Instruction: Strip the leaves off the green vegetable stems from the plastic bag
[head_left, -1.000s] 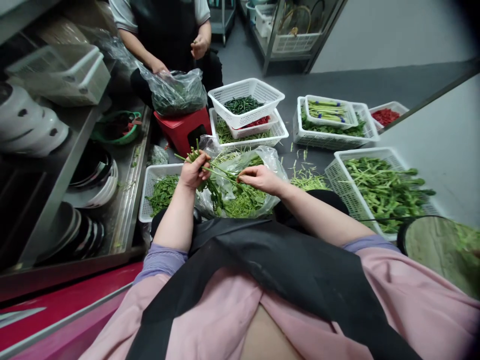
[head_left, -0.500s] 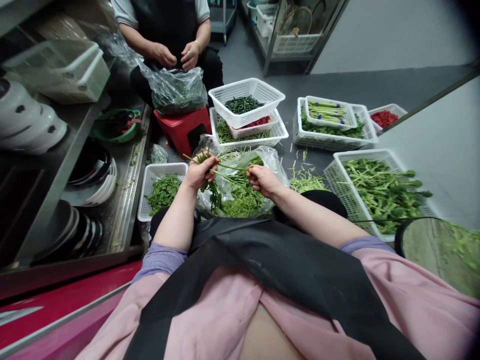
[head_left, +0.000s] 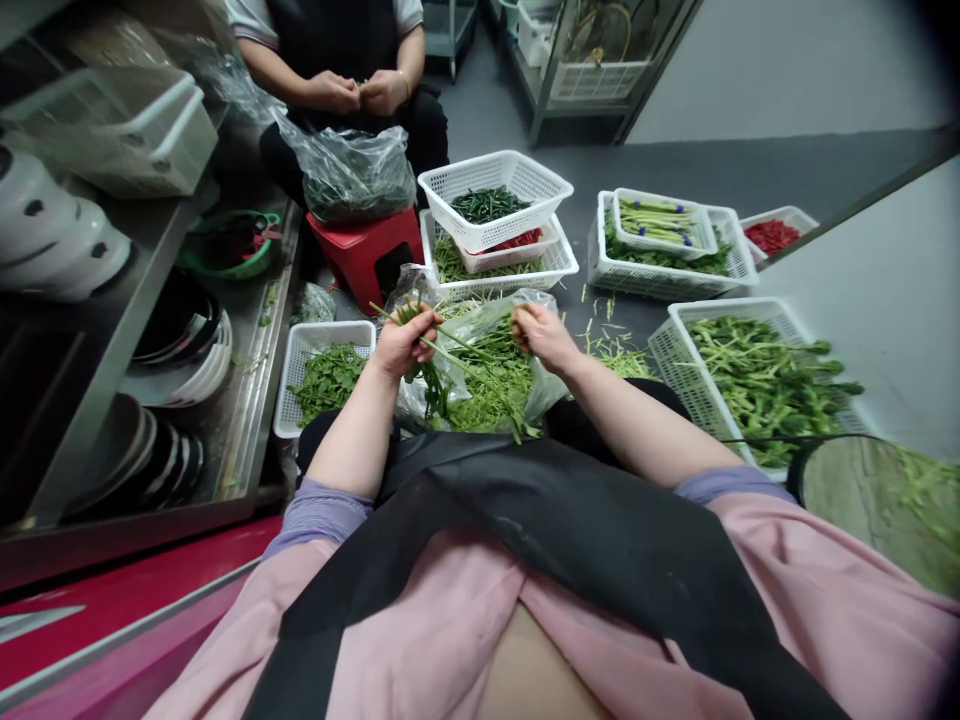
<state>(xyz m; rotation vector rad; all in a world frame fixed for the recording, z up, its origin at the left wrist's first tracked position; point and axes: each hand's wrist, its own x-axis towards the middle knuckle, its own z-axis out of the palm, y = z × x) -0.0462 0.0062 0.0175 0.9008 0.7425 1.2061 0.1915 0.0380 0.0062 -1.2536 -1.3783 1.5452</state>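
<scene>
My left hand (head_left: 406, 341) is closed around several green leafy stems, whose stalks stick out on both sides of the fist. My right hand (head_left: 541, 333) is to the right, its fingers pressed together over the edge of the bag; what they hold, if anything, is too small to make out. Beneath both hands lies an open clear plastic bag (head_left: 543, 388) with a heap of green stems and leaves (head_left: 491, 385). Just left of the bag stands a white basket (head_left: 283, 405) of leafy greens (head_left: 328, 380).
Opposite me a person's hands (head_left: 360, 92) meet above a bagged bundle on a red stool (head_left: 364, 250). Stacked white baskets (head_left: 495, 235) stand ahead, more baskets (head_left: 667, 275) to the right. A metal shelf (head_left: 247, 400) with dishes runs along the left.
My right hand has moved right, away from the stems in my left hand, which has stayed nearly still. The other person's hands have come together.
</scene>
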